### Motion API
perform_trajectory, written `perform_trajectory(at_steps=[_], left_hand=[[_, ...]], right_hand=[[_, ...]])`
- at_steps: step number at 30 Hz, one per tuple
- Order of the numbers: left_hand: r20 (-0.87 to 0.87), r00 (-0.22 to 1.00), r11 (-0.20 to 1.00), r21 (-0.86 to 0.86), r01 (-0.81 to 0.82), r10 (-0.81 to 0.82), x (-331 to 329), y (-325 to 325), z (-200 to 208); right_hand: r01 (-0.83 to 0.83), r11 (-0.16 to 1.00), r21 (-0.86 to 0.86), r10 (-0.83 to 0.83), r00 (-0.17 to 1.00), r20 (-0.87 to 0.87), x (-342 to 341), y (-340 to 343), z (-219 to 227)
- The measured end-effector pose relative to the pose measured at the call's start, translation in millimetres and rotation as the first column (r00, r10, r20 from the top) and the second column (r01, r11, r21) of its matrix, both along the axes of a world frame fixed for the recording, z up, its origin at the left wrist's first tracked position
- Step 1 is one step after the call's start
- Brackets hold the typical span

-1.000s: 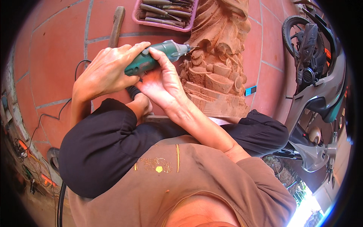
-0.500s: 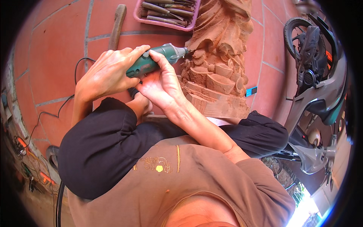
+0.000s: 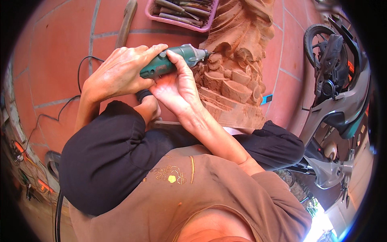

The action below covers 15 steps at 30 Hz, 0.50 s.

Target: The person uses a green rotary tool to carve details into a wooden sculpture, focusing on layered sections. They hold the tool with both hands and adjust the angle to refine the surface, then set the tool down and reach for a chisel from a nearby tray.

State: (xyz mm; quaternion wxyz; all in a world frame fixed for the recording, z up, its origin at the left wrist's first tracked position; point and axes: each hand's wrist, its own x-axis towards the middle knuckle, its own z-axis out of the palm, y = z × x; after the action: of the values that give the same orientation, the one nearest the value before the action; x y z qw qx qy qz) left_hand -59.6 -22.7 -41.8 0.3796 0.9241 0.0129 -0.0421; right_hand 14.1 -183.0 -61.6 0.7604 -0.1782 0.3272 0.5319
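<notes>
A green and grey rotary tool (image 3: 164, 63) lies level between my two hands, its nose against or very near the left side of a carved wooden sculpture (image 3: 238, 82). My left hand (image 3: 123, 69) wraps the tool's rear body from above, thumb underneath. From below, my right hand (image 3: 177, 86) supports it, palm up, with the thumb along its side close to the nose. The carving has draped folds above and rounded, rock-like lumps near its base. Its bit is too small to make out against the reddish wood.
A pink basket (image 3: 181, 25) of wood-handled carving tools sits at the far side. Left of it lies a wooden stick or handle (image 3: 127, 23). A black cord (image 3: 58, 117) trails across the tiles at left. A motorbike (image 3: 342, 84) stands at right, and a small blue object (image 3: 266, 99) lies beside the carving.
Both hands and the rotary tool have shifted slightly right, the nose a little closer to the carving. The whole view has also moved a little. My grip looks the same.
</notes>
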Motion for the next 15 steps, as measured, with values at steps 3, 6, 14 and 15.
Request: perform_trajectory(at_steps=[3,6,14,15], left_hand=[[-0.056,0.998,1.000,0.007,-0.003,0.004,-3.6,2.0,5.7],[-0.107,0.994,1.000,0.018,-0.012,0.014,-13.0,6.4,6.8],[-0.064,0.995,0.989,-0.124,-0.085,0.078,-27.4,9.4,-5.5],[-0.061,0.995,0.987,-0.138,-0.085,0.077,-26.5,10.0,-7.5]], right_hand=[[-0.027,1.000,-0.011,0.027,0.999,-0.019,-4.6,2.7,-2.5],[-0.072,0.997,-0.008,0.072,0.997,-0.016,-14.0,5.0,-4.7],[-0.107,0.994,-0.003,0.107,0.994,-0.004,-18.7,10.1,5.7],[-0.103,0.995,-0.010,0.103,0.995,-0.011,-17.6,10.0,7.7]])
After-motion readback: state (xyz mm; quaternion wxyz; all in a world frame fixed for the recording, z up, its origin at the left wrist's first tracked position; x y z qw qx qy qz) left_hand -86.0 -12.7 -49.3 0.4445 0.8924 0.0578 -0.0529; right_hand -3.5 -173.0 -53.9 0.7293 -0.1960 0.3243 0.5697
